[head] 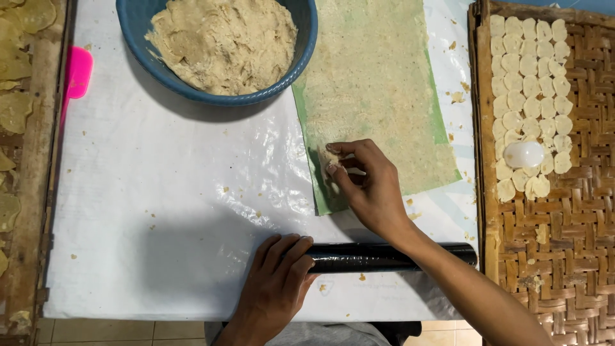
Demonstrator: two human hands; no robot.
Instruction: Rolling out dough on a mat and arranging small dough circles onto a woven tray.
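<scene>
Dough sheet (378, 96) lies flattened on its green liner (327, 198) beside the bowl (307, 38); my right hand (368, 186) pinches its near corner, my left hand (278, 275) wraps the black roller (378, 257), steadying it.

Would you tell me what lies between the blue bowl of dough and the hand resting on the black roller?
In the head view, only bare white plastic sheeting with a few crumbs lies between the blue bowl and the left hand on the black roller.

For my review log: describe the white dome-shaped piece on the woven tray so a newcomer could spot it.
Look at the woven tray on the right, where pale dough discs lie in rows. Near the rows' lower end sits the white dome, glossy, smooth and larger than any disc.
</scene>
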